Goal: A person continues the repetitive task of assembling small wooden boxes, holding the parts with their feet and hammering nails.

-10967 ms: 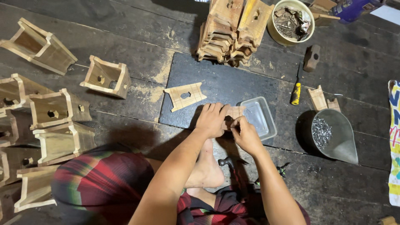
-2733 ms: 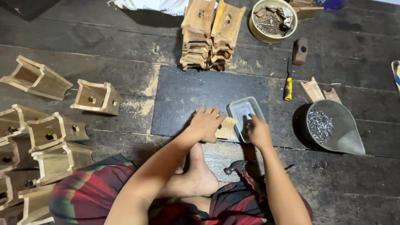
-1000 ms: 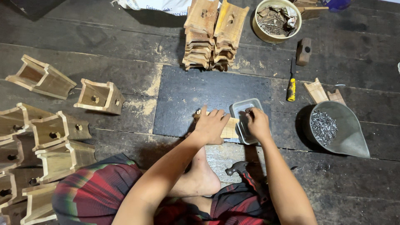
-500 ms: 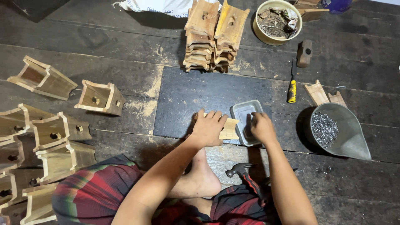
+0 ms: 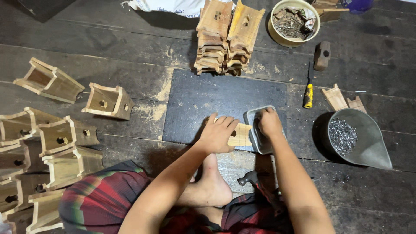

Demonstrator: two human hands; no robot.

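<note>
A person sitting cross-legged on a dark plank floor [image 5: 108,39] is working among small wooden box frames, and judging by the piles, the job is looking well under way. About ten finished open-topped wooden boxes [image 5: 47,147] are lying and stacking up along one side of the floor, while two tall stacks of cut wooden panels [image 5: 227,37] are waiting at the far edge of a black work mat [image 5: 203,97], suggesting plenty of assembly is left to do. The left hand [image 5: 219,134] is lying flat, fingers spread, pressing down a tapered wooden panel [image 5: 241,135] on the mat. The right hand [image 5: 269,123] is dipping into a small grey rectangular tray [image 5: 252,117] just beside that panel, fingers curled inside it; whether they are gripping anything cannot be told. A grey metal scoop pan [image 5: 368,147] is holding a heap of small nails [image 5: 342,136]. A round yellow bowl [image 5: 275,32] is holding a jumble of scrap bits. A hammer [image 5: 249,177] is resting by the person's bare foot [image 5: 212,186], and a yellow-handled tool [image 5: 308,93] is lying near two loose panels [image 5: 344,99].
</note>
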